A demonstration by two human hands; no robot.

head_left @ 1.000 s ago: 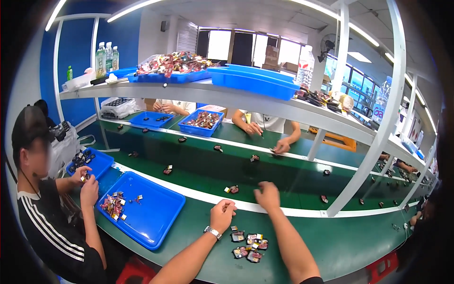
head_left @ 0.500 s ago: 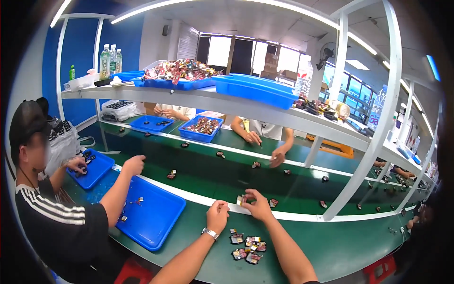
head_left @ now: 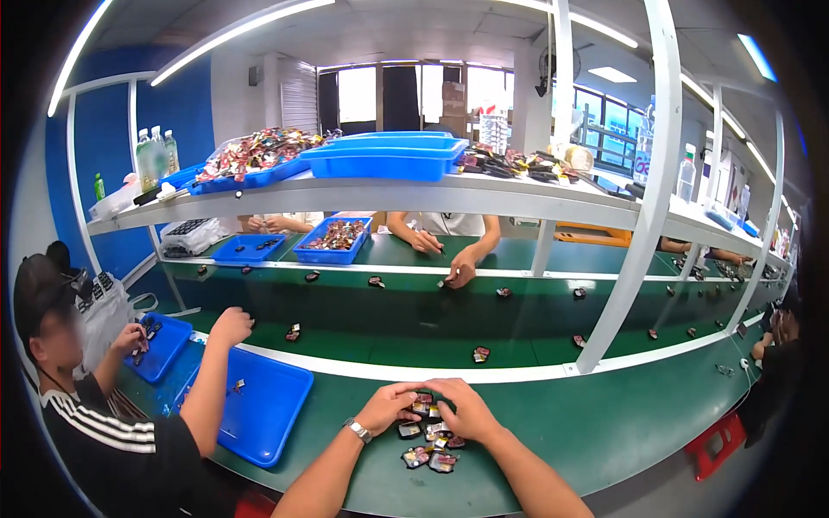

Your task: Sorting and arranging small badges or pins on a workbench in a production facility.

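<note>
My left hand (head_left: pixel 386 409), with a silver watch on its wrist, and my right hand (head_left: pixel 467 411) meet above the near side of the green bench. Fingers and thumbs of both close around a small electronic part (head_left: pixel 422 403), black-cased with a reddish and yellow inside, partly covered by the fingertips. Just below it lies a loose cluster of several similar parts (head_left: pixel 429 438), some overlapping, showing silver, yellow and dark red pieces.
Beyond a white rail, more parts (head_left: pixel 481 354) sit spaced along a dark green belt. On the left, a co-worker reaches over a blue tray (head_left: pixel 275 406). Overhead, a white shelf (head_left: pixel 363 200) carries blue trays and bottles; its post (head_left: pixel 635 250) stands at right. Another person's hands work opposite.
My right hand has drawn back from the rail with its part, and my left hand has come to meet it over the cluster. The view has shifted; the co-worker's arm is still over the tray.
</note>
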